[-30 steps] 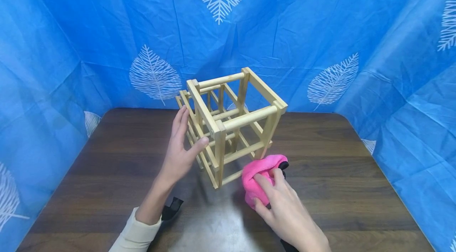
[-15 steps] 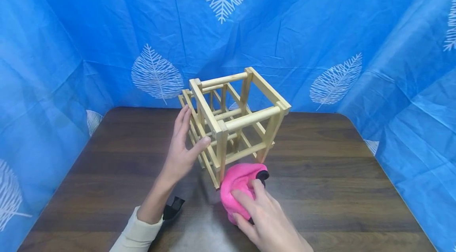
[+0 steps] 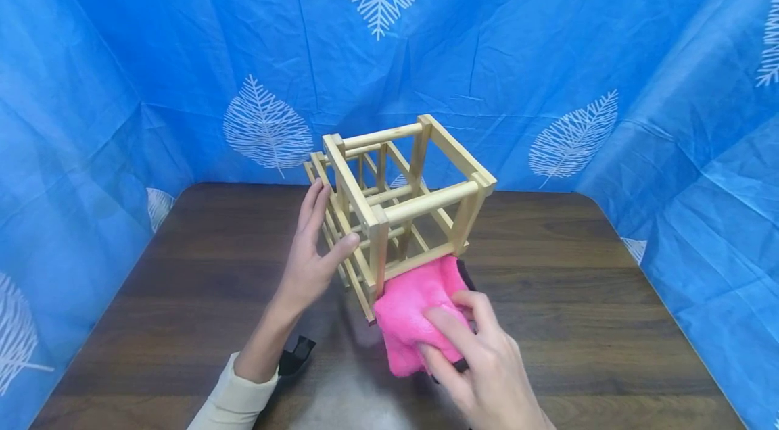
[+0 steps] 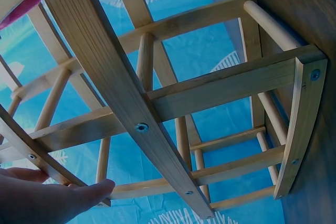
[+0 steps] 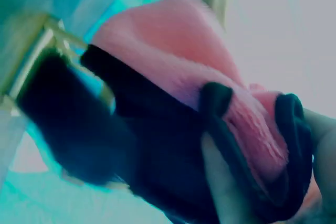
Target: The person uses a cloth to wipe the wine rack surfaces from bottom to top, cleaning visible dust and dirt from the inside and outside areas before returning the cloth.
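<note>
A light wooden rack (image 3: 420, 207), built of slats and round rods, stands tilted on the dark table. My left hand (image 3: 307, 261) lies along its left side, fingers nearly straight and thumb stretched toward the front corner post; in the left wrist view the thumb (image 4: 89, 195) is beside the end of a slat. My right hand (image 3: 487, 349) pinches a fluffy pink cloth (image 3: 414, 312) with black edging, which overlaps the rack's lower front rail. In the right wrist view, the cloth's dark side (image 5: 157, 135) faces the camera, and fingers are partly hidden in its folds.
A brown wood-grain table (image 3: 566, 322) carries the rack. Blue curtains (image 3: 487, 44) with white leaf prints hang close behind and at both sides. A black strap (image 3: 297, 355) hangs by the left wrist, near a pale sleeve (image 3: 237, 389).
The right hand moved left with the pink cloth, then slightly back right, and the cloth has spread wider across the rack's lower front rail. The left hand stays in place.
</note>
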`<act>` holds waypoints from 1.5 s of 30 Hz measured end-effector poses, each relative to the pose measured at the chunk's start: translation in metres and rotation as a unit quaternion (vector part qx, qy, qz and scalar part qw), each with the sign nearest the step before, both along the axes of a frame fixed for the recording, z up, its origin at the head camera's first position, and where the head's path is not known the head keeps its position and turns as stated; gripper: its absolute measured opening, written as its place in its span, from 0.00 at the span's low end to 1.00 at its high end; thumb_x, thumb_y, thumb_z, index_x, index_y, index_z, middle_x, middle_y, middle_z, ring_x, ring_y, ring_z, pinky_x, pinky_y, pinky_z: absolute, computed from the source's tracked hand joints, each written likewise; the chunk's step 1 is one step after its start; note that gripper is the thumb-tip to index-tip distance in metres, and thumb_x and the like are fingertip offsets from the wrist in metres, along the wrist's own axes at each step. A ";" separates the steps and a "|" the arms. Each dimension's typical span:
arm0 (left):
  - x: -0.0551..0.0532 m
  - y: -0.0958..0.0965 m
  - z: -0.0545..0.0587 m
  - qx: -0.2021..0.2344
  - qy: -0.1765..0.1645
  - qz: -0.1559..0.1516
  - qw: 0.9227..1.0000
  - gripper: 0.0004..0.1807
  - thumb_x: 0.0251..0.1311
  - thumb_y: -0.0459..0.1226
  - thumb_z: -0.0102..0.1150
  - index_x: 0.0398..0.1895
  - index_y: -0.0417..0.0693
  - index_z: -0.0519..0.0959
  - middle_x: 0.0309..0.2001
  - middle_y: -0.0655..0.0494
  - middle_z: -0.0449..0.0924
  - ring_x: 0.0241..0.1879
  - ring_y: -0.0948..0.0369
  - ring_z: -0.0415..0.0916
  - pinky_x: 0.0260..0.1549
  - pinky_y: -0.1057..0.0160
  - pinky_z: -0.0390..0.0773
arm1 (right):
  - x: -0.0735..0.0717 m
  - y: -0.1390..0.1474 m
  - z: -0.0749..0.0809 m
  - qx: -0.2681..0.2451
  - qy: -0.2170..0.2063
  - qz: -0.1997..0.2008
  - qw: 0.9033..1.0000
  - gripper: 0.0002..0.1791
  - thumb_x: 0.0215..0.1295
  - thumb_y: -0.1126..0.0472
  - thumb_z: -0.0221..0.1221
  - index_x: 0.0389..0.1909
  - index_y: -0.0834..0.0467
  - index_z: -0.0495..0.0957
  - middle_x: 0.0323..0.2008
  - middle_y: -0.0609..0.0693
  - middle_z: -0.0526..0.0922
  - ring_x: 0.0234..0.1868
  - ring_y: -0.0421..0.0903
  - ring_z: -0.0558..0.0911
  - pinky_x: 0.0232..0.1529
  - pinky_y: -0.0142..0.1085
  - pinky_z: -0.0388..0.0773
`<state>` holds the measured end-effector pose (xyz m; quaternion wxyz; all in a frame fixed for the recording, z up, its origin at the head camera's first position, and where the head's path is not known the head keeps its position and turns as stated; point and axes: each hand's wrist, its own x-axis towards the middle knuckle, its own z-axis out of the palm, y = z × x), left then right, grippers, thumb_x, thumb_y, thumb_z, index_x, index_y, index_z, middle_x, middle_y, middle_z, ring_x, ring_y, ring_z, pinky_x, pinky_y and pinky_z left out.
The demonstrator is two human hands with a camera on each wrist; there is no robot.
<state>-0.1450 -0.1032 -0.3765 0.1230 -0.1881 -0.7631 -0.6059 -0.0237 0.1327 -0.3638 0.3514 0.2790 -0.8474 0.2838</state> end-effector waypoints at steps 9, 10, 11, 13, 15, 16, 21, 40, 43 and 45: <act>0.000 -0.001 0.000 -0.006 -0.004 -0.001 1.000 0.46 0.64 0.54 0.60 0.79 0.53 0.49 0.78 0.67 0.36 0.76 0.58 0.35 0.66 0.30 0.42 | -0.002 0.012 0.019 -0.151 0.077 -0.049 0.984 0.23 0.67 0.48 0.62 0.39 0.67 0.84 0.40 0.69 0.75 0.36 0.41 0.78 0.47 0.21 0.74; 0.000 -0.001 0.000 -0.006 -0.005 -0.003 1.000 0.46 0.64 0.54 0.59 0.79 0.53 0.49 0.78 0.67 0.36 0.76 0.59 0.35 0.66 0.31 0.42 | -0.003 0.012 0.021 -0.155 0.083 -0.061 0.982 0.24 0.67 0.47 0.62 0.40 0.68 0.84 0.40 0.70 0.75 0.36 0.40 0.78 0.47 0.20 0.74; 0.000 -0.001 0.000 -0.005 -0.006 -0.004 1.000 0.46 0.64 0.54 0.59 0.79 0.54 0.48 0.78 0.68 0.36 0.76 0.59 0.34 0.66 0.31 0.42 | -0.003 0.012 0.022 -0.154 0.089 -0.074 0.981 0.24 0.67 0.47 0.62 0.40 0.67 0.84 0.40 0.70 0.75 0.36 0.40 0.77 0.47 0.20 0.73; 0.000 -0.001 0.000 -0.002 -0.008 -0.008 1.000 0.46 0.64 0.54 0.59 0.79 0.53 0.48 0.78 0.68 0.35 0.76 0.59 0.34 0.66 0.31 0.42 | -0.003 0.011 0.024 -0.135 0.093 -0.099 0.981 0.24 0.68 0.45 0.60 0.41 0.66 0.85 0.40 0.69 0.76 0.35 0.43 0.78 0.49 0.19 0.72; 0.000 -0.002 0.001 0.001 -0.005 -0.009 1.000 0.46 0.64 0.54 0.59 0.79 0.52 0.48 0.78 0.67 0.35 0.76 0.59 0.34 0.66 0.31 0.42 | -0.005 0.008 0.025 -0.108 0.097 -0.113 0.983 0.24 0.68 0.45 0.59 0.43 0.64 0.85 0.41 0.68 0.77 0.34 0.47 0.78 0.51 0.20 0.71; 0.000 -0.002 0.001 0.003 -0.005 -0.009 1.000 0.46 0.64 0.54 0.59 0.79 0.52 0.48 0.78 0.67 0.35 0.76 0.59 0.34 0.66 0.31 0.42 | -0.006 0.006 0.026 -0.094 0.100 -0.116 0.984 0.23 0.69 0.45 0.59 0.44 0.63 0.85 0.42 0.67 0.78 0.34 0.50 0.79 0.52 0.21 0.72; 0.001 -0.002 0.001 0.004 -0.006 -0.009 1.000 0.47 0.64 0.53 0.60 0.79 0.49 0.48 0.78 0.67 0.36 0.76 0.59 0.34 0.66 0.31 0.42 | -0.014 -0.006 0.024 -0.037 0.089 -0.110 0.989 0.22 0.72 0.45 0.55 0.49 0.59 0.84 0.50 0.68 0.77 0.42 0.59 0.82 0.46 0.46 0.81; 0.000 -0.003 0.001 0.006 -0.009 -0.004 1.000 0.46 0.64 0.51 0.61 0.78 0.49 0.50 0.78 0.65 0.37 0.76 0.58 0.35 0.66 0.31 0.42 | -0.011 -0.030 0.021 -0.018 0.059 -0.033 0.998 0.16 0.74 0.49 0.53 0.49 0.53 0.84 0.53 0.64 0.77 0.41 0.58 0.81 0.33 0.54 0.83; -0.001 -0.002 0.002 0.007 -0.005 -0.004 1.000 0.45 0.64 0.51 0.60 0.78 0.48 0.51 0.78 0.65 0.38 0.76 0.57 0.36 0.66 0.30 0.43 | -0.011 -0.030 0.019 -0.026 0.079 -0.028 0.996 0.15 0.73 0.50 0.55 0.46 0.54 0.85 0.51 0.65 0.77 0.40 0.57 0.80 0.33 0.52 0.82; -0.001 -0.002 0.003 0.007 -0.005 -0.003 1.000 0.45 0.63 0.51 0.61 0.78 0.49 0.51 0.78 0.65 0.39 0.76 0.57 0.36 0.66 0.30 0.43 | -0.011 -0.030 0.018 -0.027 0.099 -0.035 0.994 0.14 0.73 0.52 0.55 0.44 0.55 0.85 0.50 0.65 0.78 0.40 0.58 0.80 0.33 0.52 0.82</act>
